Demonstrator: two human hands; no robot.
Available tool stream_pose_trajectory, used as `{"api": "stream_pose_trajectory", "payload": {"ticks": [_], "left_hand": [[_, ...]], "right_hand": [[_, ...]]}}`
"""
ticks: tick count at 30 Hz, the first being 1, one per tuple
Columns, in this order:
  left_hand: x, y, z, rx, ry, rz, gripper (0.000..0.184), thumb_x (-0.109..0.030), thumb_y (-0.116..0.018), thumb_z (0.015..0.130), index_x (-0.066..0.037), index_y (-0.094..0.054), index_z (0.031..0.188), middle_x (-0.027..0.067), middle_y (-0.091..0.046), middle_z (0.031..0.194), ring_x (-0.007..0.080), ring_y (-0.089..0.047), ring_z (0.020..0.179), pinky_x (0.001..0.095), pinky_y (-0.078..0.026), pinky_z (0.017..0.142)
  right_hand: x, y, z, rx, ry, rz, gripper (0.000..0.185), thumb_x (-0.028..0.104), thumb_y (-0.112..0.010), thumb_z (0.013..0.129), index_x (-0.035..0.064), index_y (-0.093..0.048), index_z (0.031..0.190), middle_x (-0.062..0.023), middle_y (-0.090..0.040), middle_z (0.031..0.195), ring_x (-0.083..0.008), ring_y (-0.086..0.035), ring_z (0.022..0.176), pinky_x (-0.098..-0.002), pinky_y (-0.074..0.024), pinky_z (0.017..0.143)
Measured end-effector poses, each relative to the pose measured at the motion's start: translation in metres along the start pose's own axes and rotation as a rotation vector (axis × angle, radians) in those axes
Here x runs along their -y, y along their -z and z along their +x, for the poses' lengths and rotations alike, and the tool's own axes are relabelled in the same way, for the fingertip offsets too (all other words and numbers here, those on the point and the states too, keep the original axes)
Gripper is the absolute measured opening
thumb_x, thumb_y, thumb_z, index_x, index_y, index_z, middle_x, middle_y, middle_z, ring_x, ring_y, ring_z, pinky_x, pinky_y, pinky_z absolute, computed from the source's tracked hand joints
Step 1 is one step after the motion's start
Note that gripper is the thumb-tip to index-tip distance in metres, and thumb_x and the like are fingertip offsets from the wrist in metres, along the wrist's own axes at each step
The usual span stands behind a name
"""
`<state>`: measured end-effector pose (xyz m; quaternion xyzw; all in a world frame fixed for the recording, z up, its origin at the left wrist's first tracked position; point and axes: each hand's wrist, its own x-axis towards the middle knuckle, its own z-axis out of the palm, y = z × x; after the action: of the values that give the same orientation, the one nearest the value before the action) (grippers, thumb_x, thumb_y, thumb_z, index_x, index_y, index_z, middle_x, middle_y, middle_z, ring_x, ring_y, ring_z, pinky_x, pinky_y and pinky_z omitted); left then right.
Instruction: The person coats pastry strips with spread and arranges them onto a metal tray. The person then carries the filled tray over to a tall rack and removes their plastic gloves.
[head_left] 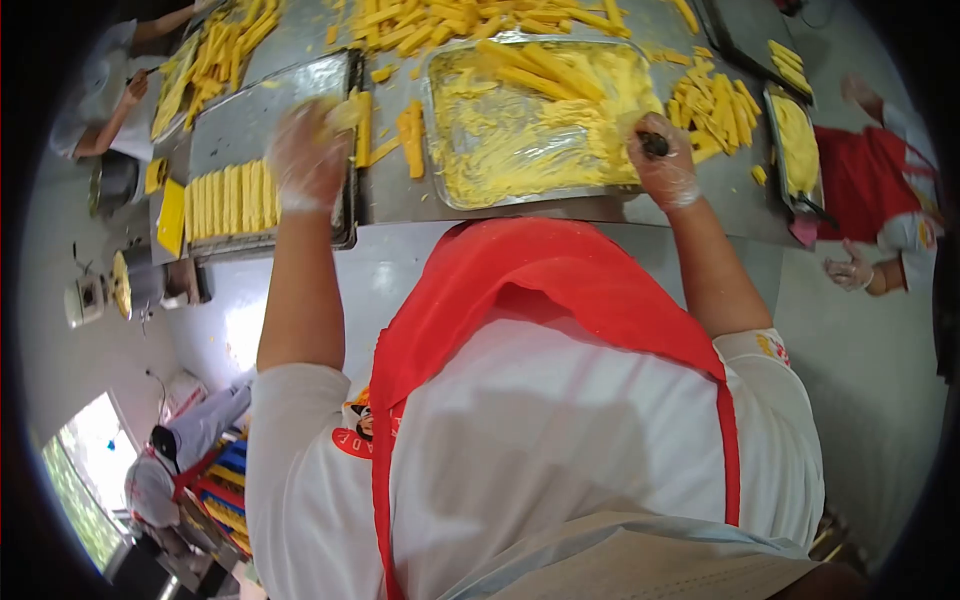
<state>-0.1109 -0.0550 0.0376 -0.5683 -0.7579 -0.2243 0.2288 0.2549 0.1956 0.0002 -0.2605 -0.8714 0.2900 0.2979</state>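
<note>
My left hand (305, 155), in a clear plastic glove, is over a dark-rimmed baking tray (250, 110). Motion smears its fingers, and yellow paste shows around the fingertips. A row of paste-coated yellow sticks (232, 198) lies side by side in that tray, near the left hand. My right hand (668, 165), also gloved, is closed around a tool with a dark handle (654, 146); its working end is hidden. That hand is at the right rim of a metal pan (470, 203). Yellow paste (540, 140) is smeared across the pan, with several yellow sticks (540, 72) at its far side.
Loose yellow sticks (715, 105) are heaped right of the pan, and another pile (430, 22) lies behind it. A smaller paste-filled tray (795, 145) stands at the table's right edge. Co-workers stand at left (95, 95) and right (870, 185). A yellow scraper-like piece (170, 217) leans by the tray.
</note>
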Motion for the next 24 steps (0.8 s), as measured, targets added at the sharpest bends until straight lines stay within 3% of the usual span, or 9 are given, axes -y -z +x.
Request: {"api": "stream_pose_trajectory", "payload": {"ticks": [5,7,11,15,17,18,20,23,24], "left_hand": [[-0.092,-0.084,0.085,0.469,-0.247,-0.23,0.031,-0.02,-0.062,0.085,-0.01,-0.064,0.114,0.0105,-0.067,0.111,0.0296,-0.061,0.105,0.0412,-0.048,0.09],[-0.112,-0.128,0.095,0.862,-0.231,0.013,0.031,-0.013,-0.062,0.083,-0.013,-0.065,0.114,0.0106,-0.063,0.12,0.0249,-0.058,0.114,0.0391,-0.048,0.094],[-0.11,-0.187,0.086,0.738,-0.273,0.011,0.035,-0.014,-0.049,0.092,-0.018,-0.062,0.123,0.0066,-0.061,0.127,0.0243,-0.056,0.119,0.0365,-0.048,0.097],[-0.122,-0.165,0.093,0.747,-0.312,0.03,0.034,-0.016,-0.044,0.095,-0.017,-0.062,0.123,0.0084,-0.061,0.125,0.0261,-0.056,0.118,0.0383,-0.047,0.097],[-0.128,-0.174,0.094,0.939,0.301,-0.22,0.034,-0.016,-0.05,0.092,-0.015,-0.061,0.125,0.0113,-0.062,0.124,0.028,-0.057,0.117,0.04,-0.047,0.096],[-0.126,-0.177,0.09,0.936,0.304,-0.218,0.034,-0.016,-0.05,0.092,-0.015,-0.061,0.125,0.0113,-0.062,0.124,0.028,-0.057,0.117,0.04,-0.047,0.096],[-0.118,-0.18,0.085,0.876,-0.02,-0.184,0.045,-0.017,-0.064,0.083,-0.008,-0.057,0.126,0.0134,-0.062,0.121,0.0321,-0.059,0.111,0.0426,-0.046,0.094],[-0.116,-0.117,0.082,0.748,-0.164,-0.232,0.04,-0.019,-0.063,0.083,-0.007,-0.059,0.121,0.0157,-0.063,0.115,0.0344,-0.06,0.106,0.0427,-0.046,0.091],[-0.109,-0.111,0.075,0.755,-0.154,-0.222,0.04,-0.019,-0.063,0.083,-0.007,-0.059,0.121,0.0157,-0.063,0.115,0.0344,-0.06,0.106,0.0427,-0.046,0.091]], "right_hand": [[0.011,-0.003,-0.01,-0.07,-0.019,-0.035,0.017,-0.004,-0.065,0.075,0.0031,-0.053,0.085,-0.0135,-0.057,0.081,-0.0328,-0.057,0.074,-0.0344,-0.0473,0.069],[0.009,0.001,-0.019,-0.108,-0.078,0.041,0.015,-0.004,-0.067,0.077,0.0024,-0.057,0.087,-0.0132,-0.059,0.083,-0.0299,-0.059,0.074,-0.0338,-0.048,0.07],[0.011,0.021,-0.03,-0.198,-0.115,0.034,0.015,0.001,-0.07,0.08,-0.0006,-0.062,0.092,-0.0123,-0.061,0.086,-0.0279,-0.059,0.08,-0.0341,-0.0475,0.075],[0.016,0.036,-0.005,-0.228,0.05,-0.164,0.015,0.0,-0.069,0.079,0.001,-0.061,0.092,-0.0145,-0.061,0.087,-0.032,-0.06,0.077,-0.0358,-0.0492,0.07],[0.004,0.026,0.005,-0.209,0.035,-0.16,0.015,0.001,-0.069,0.08,0.0007,-0.06,0.091,-0.0148,-0.06,0.087,-0.0323,-0.06,0.077,-0.0358,-0.0492,0.07],[-0.007,0.017,0.008,-0.183,0.021,-0.152,0.014,0.003,-0.069,0.08,0.0004,-0.06,0.091,-0.0151,-0.06,0.087,-0.0327,-0.06,0.077,-0.0357,-0.0492,0.07],[-0.029,-0.008,0.006,-0.172,-0.009,-0.045,0.015,0.006,-0.07,0.08,0.0011,-0.058,0.088,-0.0134,-0.061,0.084,-0.0268,-0.061,0.076,-0.0344,-0.0489,0.07],[-0.009,-0.033,0.008,-0.162,-0.561,0.652,0.01,0.007,-0.065,0.085,0.0039,-0.056,0.089,-0.0076,-0.063,0.079,-0.0164,-0.062,0.066,-0.0297,-0.0503,0.061],[-0.007,-0.034,0.008,-0.151,-0.562,0.663,0.01,0.007,-0.065,0.085,0.0039,-0.056,0.089,-0.0076,-0.063,0.079,-0.0164,-0.062,0.066,-0.0297,-0.0503,0.061]]}}
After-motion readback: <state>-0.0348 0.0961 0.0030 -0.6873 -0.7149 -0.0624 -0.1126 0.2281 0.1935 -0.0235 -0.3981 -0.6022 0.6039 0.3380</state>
